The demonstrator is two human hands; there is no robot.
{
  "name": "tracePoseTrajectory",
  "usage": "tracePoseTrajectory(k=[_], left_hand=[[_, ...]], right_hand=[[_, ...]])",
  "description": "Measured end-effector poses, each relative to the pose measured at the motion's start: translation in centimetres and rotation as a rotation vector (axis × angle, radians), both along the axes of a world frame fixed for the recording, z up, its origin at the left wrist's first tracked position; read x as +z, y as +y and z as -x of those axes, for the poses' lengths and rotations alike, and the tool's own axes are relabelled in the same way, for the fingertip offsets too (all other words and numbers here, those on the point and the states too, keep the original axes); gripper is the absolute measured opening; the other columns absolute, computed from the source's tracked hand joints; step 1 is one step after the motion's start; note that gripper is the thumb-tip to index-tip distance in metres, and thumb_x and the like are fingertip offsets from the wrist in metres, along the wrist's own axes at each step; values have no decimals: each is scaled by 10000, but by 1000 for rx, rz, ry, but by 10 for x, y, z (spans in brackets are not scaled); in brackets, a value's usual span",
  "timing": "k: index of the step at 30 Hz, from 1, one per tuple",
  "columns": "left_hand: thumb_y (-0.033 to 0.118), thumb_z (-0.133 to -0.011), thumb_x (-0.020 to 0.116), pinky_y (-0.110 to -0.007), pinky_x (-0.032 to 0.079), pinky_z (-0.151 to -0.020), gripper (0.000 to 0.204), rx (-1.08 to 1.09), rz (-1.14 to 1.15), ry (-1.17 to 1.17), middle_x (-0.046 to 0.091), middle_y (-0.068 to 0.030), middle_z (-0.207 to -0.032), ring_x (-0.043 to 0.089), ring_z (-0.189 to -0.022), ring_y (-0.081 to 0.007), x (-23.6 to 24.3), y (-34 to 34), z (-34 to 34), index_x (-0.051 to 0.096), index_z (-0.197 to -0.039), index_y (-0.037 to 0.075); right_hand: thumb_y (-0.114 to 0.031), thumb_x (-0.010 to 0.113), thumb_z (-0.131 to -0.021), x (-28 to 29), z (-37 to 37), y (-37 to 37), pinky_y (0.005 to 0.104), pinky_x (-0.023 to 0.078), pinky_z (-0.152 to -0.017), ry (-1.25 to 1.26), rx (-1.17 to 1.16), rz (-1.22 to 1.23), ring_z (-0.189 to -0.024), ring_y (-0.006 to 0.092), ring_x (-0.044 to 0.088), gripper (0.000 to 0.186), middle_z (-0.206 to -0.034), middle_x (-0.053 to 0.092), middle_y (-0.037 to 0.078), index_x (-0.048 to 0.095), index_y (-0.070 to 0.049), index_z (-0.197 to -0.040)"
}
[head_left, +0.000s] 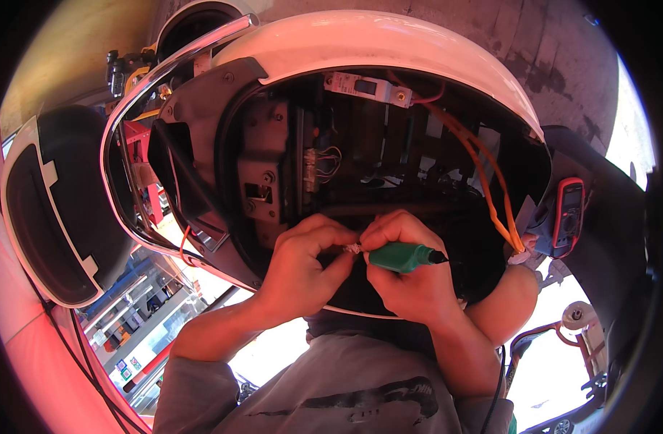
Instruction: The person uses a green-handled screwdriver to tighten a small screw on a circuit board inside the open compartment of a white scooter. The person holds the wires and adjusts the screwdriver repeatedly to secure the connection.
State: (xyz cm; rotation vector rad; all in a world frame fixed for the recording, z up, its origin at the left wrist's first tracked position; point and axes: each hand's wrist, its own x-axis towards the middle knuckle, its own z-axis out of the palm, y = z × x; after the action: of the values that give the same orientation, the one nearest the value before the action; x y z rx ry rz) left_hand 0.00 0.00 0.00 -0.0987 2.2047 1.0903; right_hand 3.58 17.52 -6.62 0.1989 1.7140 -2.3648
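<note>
Over the near rim of the opened scooter body [389, 43], both hands are close together. My left hand [299, 264] is closed, thumb and fingertips pinching a small pale piece [354, 248] that looks like a wire connector; its detail is too small to tell. My right hand [411, 282] is closed at the piece's other side. Across its fingers lies a green-handled tool [400, 257] with a dark end pointing right; its other end is hidden, so I cannot tell its kind. Beyond my hands is the dark cavity, with a small white connector and thin wires [321, 166] at its left.
A white circuit breaker [368, 88] rests on the cavity's far side. Orange cables [490, 188] run down its right side. A red-edged multimeter [568, 217] lies to the right on a dark panel. At left stands a dark seat-like part [57, 210] near a chrome rail [169, 65].
</note>
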Motion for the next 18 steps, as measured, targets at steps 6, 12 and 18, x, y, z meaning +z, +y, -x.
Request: tracePoseTrajectory(k=[6, 12, 18], left_hand=[[-100, -904, 695, -322, 625, -914, 209, -52, 30, -41, 665, -124, -1157, 728, -1050, -211, 5, -1, 1, 739, -1105, -66], [-109, -891, 683, -322, 622, -930, 224, -52, -7, -69, 645, -123, -1187, 717, -1079, -214, 3, 1, 4, 719, -1109, -69], [-97, -882, 670, -324, 619, -907, 283, -46, -4, -78, 645, -130, -1160, 729, -1038, -228, 2, 3, 6, 698, -1161, -60]], right_hand=[[124, 696, -779, 3, -2, 1, 306, 544, -780, -3, 20, -15, -888, 220, 700, 260, -963, 687, 89, 662, -38, -979], [119, 679, -786, 6, -3, 1, 300, 549, -801, -52, -4, 21, -900, 205, 702, 260, -979, 693, 86, 665, -33, -997], [112, 681, -784, 5, -4, 3, 302, 553, -802, -62, -5, 12, -908, 206, 708, 258, -983, 698, 95, 663, -25, -1002]])
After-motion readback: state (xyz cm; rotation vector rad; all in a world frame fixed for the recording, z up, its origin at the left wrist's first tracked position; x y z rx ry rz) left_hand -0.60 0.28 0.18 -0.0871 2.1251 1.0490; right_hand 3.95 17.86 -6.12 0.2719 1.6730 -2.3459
